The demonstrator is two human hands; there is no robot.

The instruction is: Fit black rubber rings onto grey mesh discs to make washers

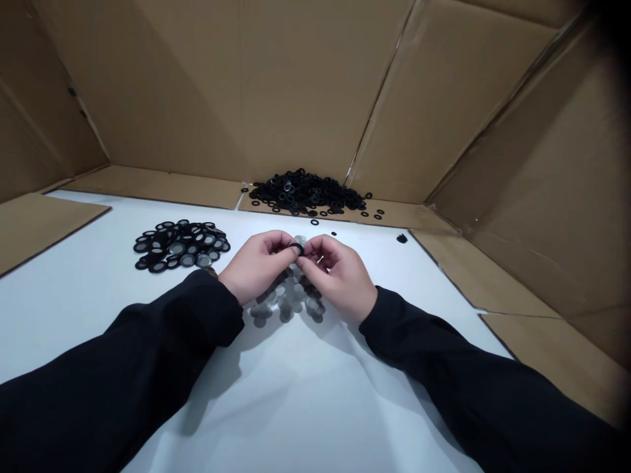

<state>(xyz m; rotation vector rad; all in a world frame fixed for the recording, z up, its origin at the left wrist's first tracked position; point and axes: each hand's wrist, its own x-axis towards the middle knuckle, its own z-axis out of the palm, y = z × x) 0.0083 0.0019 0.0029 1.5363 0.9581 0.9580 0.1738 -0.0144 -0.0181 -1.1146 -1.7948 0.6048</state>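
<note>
In the head view, the pile of thin grey discs (284, 309) on the white work surface (305, 394) serves as the landmark, and both hands work directly above it. The left hand (259, 259) holds a small black ring (298, 249) in a narrow pinch between thumb and fingers, and the right hand (342, 272) closes on its other side, fingertips and thumb likewise drawn close. So the ring sits between the two hands, over the far part of the disc pile; whether a disc lies inside it I cannot tell, as the fingers cover much of it. The two-sided pinch probably suits so small a rim, letting each hand steady what the other presses. Left of the disc pile lies a cluster of black-rimmed grey discs (182, 246), apparently kept apart so that rimmed and bare pieces do not mix. Beyond the disc pile, a large heap of black rings (305, 190) rests against the cardboard wall (315, 85), which perhaps keeps the rings from scattering farther. A loose ring (314, 223) lies on its near side, and a small black clump (401, 238) sits to the right of the disc pile, well apart.
</note>
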